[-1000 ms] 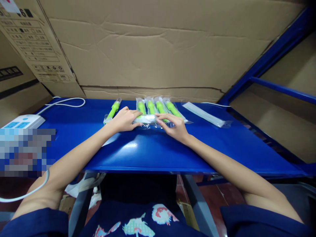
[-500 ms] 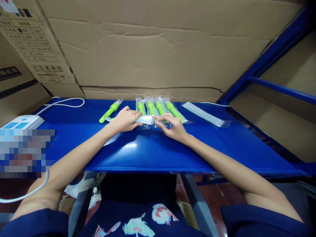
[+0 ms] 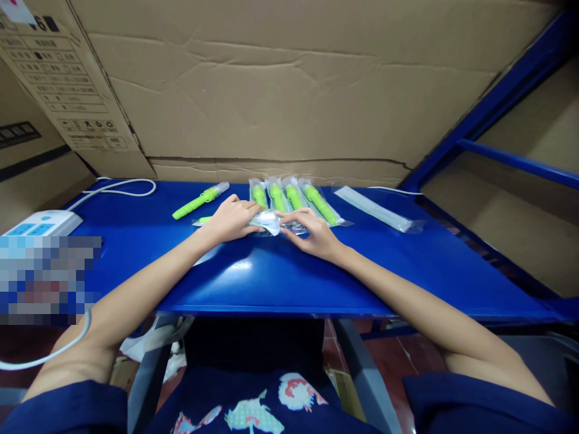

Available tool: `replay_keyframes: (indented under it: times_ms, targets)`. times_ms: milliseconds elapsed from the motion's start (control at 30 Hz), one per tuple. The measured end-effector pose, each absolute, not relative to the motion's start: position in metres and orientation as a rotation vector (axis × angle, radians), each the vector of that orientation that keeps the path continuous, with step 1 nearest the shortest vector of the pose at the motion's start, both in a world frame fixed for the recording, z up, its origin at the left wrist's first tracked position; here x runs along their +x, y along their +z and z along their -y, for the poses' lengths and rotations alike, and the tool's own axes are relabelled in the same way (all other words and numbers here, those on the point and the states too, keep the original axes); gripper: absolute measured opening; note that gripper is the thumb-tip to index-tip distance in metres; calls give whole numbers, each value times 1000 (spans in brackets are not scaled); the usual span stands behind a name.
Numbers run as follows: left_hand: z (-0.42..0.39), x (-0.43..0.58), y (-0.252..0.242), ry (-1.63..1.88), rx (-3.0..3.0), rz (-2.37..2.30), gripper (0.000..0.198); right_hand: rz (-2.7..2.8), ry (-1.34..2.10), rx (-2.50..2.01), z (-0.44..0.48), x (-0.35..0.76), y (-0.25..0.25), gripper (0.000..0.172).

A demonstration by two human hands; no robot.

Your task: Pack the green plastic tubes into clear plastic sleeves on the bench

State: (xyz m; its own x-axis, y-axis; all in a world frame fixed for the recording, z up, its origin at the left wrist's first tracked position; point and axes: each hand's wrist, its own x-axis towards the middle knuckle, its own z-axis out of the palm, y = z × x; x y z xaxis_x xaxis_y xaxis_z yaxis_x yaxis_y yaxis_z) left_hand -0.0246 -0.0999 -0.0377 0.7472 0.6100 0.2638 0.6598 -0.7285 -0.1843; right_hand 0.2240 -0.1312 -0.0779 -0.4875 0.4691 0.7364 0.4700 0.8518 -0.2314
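pinching a clear bag (image 3: 268, 220) from both ends: left hand (image 3: 230, 218) clamped on its 9 o'clock end, right hand (image 3: 314, 232) closed on the 3 o'clock end. held low over the table (image 3: 271, 283), just at 6 o'clock of a row of four bagged green sticks (image 3: 289, 196). looks like readying the bag for filling. lying loose at 10 o'clock of the left hand: one bare green stick (image 3: 199, 202). next probably calls for spreading the bag's mouth and freeing a hand for that stick.

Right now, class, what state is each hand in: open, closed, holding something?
Left hand: closed, grip on one end of the clear bag.
Right hand: closed, pinching its other end.
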Motion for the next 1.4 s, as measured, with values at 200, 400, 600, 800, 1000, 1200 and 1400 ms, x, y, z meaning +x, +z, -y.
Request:
replay_keyframes:
  times_ms: [200, 400, 600, 800, 1000, 1200, 1400]
  targets:
    - [94, -29, -41, -274, -2709, 1061, 56, 2164, -67, -728, 125, 229, -78, 5]
    - [92, -40, -33, -287, -2867, 1023, 58, 2093, -7, -860, 118, 237, -76, 5]
    - [91, -39, -40, -266, -2958, 816, 48, 2184, 55, -807, 114, 244, -72, 12]
    - [88, -35, -52, -354, -3040, 653, 47, 2170, 74, -773, 117, 240, -73, 18]
    - [88, -34, -54, -345, -3046, 624, 46, 2009, 241, -858, 120, 231, -82, 20]
    - [89, -32, -53, -297, -3040, 645, 46, 1984, 441, -908, 123, 222, -89, 29]
    - [95, -30, -49, -300, -2998, 810, 42, 2112, 453, -883, 128, 218, -88, 21]
